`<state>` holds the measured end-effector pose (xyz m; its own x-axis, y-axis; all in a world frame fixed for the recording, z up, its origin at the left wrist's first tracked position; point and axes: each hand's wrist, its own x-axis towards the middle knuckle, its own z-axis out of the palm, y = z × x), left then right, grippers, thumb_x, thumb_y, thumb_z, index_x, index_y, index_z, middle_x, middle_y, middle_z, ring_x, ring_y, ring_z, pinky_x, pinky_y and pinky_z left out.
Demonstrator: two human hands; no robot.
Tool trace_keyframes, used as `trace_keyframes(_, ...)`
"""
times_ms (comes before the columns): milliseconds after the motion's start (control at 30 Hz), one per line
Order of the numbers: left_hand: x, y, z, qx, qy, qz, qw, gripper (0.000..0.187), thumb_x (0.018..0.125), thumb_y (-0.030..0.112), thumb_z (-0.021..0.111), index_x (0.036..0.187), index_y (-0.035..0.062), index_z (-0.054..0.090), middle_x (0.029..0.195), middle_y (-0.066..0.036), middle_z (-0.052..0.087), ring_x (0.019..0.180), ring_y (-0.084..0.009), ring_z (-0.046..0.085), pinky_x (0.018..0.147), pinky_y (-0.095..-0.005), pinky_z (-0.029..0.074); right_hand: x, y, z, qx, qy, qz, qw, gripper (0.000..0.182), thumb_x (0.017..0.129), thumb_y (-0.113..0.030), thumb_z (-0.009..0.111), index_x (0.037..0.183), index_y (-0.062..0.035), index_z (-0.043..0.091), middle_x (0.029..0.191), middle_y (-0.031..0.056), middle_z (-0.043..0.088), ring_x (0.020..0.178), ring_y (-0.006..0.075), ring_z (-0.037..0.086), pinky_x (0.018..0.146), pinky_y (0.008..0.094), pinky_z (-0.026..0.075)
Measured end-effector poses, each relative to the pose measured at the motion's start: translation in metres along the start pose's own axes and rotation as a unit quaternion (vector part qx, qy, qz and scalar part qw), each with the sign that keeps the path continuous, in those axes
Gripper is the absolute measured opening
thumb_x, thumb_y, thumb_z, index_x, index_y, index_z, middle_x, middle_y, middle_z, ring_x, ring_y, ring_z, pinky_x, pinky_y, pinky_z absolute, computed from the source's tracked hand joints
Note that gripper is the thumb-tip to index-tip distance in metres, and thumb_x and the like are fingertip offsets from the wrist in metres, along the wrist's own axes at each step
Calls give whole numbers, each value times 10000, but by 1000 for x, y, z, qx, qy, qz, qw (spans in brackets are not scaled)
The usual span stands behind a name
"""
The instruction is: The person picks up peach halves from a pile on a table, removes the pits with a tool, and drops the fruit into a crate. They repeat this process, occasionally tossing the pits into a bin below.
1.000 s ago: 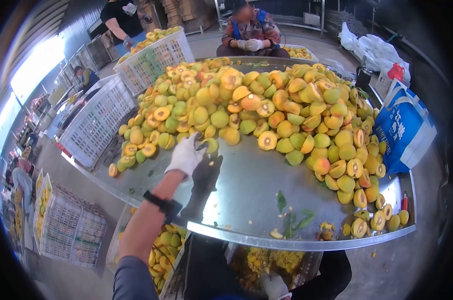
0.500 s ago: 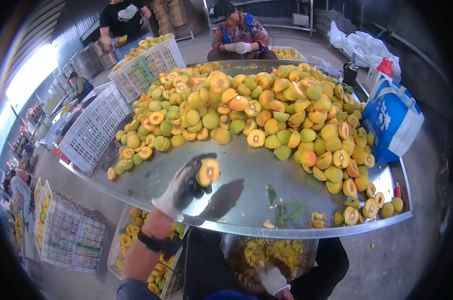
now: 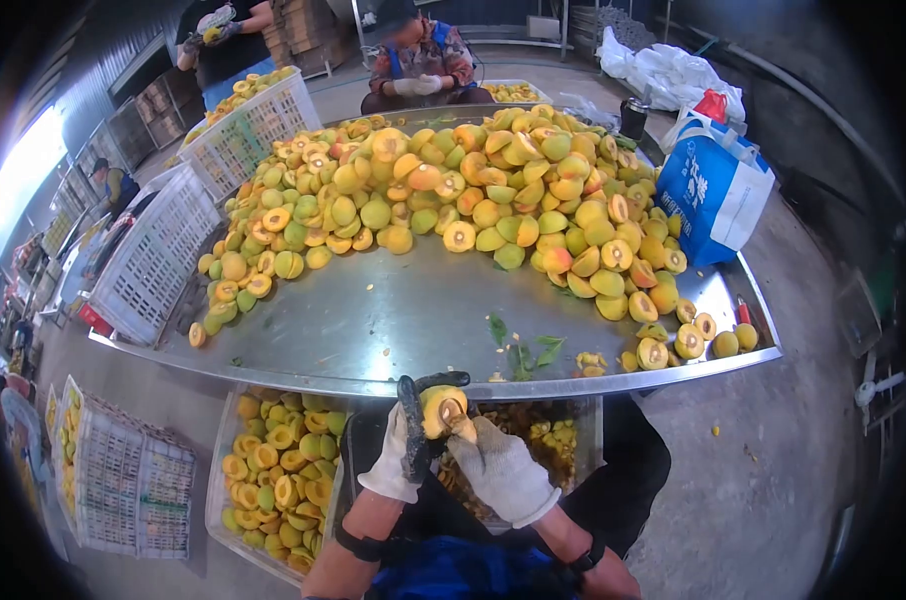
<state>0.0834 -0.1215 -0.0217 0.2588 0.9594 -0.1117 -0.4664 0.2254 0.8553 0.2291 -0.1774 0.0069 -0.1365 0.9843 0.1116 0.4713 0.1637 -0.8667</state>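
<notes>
My left hand (image 3: 410, 440), in a white glove with black finger coating, grips a halved yellow fruit (image 3: 441, 410), its cut side with a brown centre facing up and right. The white-gloved right hand (image 3: 500, 468) touches the fruit's right side with closed fingers; what it holds, if anything, is too hidden to make out. Both hands are over my lap, just below the front edge of the metal table (image 3: 343, 310). Beneath them is a bin (image 3: 595, 450) with fruit pieces. Halved fruits (image 3: 373, 213) are heaped across the back of the table.
A crate of halved fruits (image 3: 218, 480) stands at lower left, beside stacked crates (image 3: 123, 480). More white crates (image 3: 153, 255) flank the table's left. A blue bag (image 3: 708, 190) is at right. Across the table sits a person (image 3: 418, 65); another stands at upper left.
My left hand has drawn back from above the table to my lap with the fruit. The right hand has risen from the bin to meet it. The view has shifted downward and right.
</notes>
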Motion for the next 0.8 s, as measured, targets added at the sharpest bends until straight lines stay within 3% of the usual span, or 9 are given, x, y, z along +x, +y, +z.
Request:
trace_keyframes(33, 1, -8, -8, -11, -1, -2, 1000, 555, 1016, 472, 380, 1208, -20, 552, 1077, -93, 625, 953, -175, 622, 859, -296, 523, -1, 1, 1, 0, -1, 17, 1000, 236, 923, -249, 573, 1024, -37, 598, 829, 223, 645, 791, 421, 627, 648, 468, 498)
trace_keyframes(100, -2, -30, -20, 64, -10, 92, 994, 473, 1022, 391, 406, 1210, -23, 538, 1075, -103, 629, 945, -182, 630, 856, -301, 528, -3, 6, 3, -19, -1, 4, 1000, 238, 927, -253, 569, 1027, -39, 598, 827, 222, 644, 787, 422, 626, 646, 476, 496)
trace_keyframes(167, -4, -28, -18, 37, 10, 67, 997, 536, 964, 446, 535, 1217, -27, 541, 1069, -105, 647, 929, -160, 643, 825, -282, 528, -4, 11, 5, -56, 2, -54, 997, 236, 930, -253, 566, 1028, -42, 600, 822, 220, 645, 782, 422, 625, 644, 482, 496)
trace_keyframes(233, -2, -28, -24, 85, -26, 79, 993, 492, 960, 393, 560, 1211, -30, 540, 1060, -106, 646, 903, -159, 646, 810, -277, 532, -7, 14, 6, -50, -16, -22, 998, 238, 932, -259, 560, 1031, -47, 601, 819, 219, 645, 787, 424, 625, 648, 487, 495)
trace_keyframes(333, 9, -42, -38, 119, 50, 52, 990, 403, 948, 294, 598, 1175, -36, 557, 1020, -102, 653, 868, -156, 646, 798, -266, 530, -10, 23, 14, -11, -25, 31, 999, 244, 940, -263, 542, 1040, -49, 604, 814, 217, 646, 792, 430, 622, 654, 497, 492)
trace_keyframes(500, 6, -27, -25, 178, 65, 35, 981, 306, 915, 107, 621, 1169, -52, 563, 1038, -106, 651, 932, -150, 623, 856, -272, 503, -11, 16, 20, 106, 3, 92, 990, 283, 955, -296, 505, 1044, -50, 614, 858, 231, 645, 815, 442, 618, 683, 493, 492)
trace_keyframes(567, 5, -32, -11, 125, 161, 58, 977, 289, 908, 64, 609, 1165, -62, 571, 1036, -107, 653, 947, -148, 615, 873, -275, 494, -8, 18, 20, 138, 5, 94, 986, 306, 957, -317, 495, 1042, -50, 618, 882, 240, 642, 840, 445, 616, 702, 484, 495)
trace_keyframes(733, 5, -31, -20, 296, 8, 116, 948, 356, 924, 124, 586, 1220, -67, 536, 1050, -111, 652, 917, -158, 625, 836, -278, 507, -8, 24, 16, 104, -67, 146, 981, 300, 964, -288, 503, 1061, -26, 613, 878, 216, 654, 840, 406, 626, 748, 432, 495)
trace_keyframes(800, 11, -10, -23, 309, -69, 19, 948, 400, 934, 178, 585, 1251, -57, 520, 1069, -107, 641, 954, -153, 612, 830, -278, 508, -11, 26, 12, 102, -94, 133, 981, 299, 972, -281, 506, 1055, -12, 608, 815, 170, 649, 768, 335, 622, 701, 390, 489)
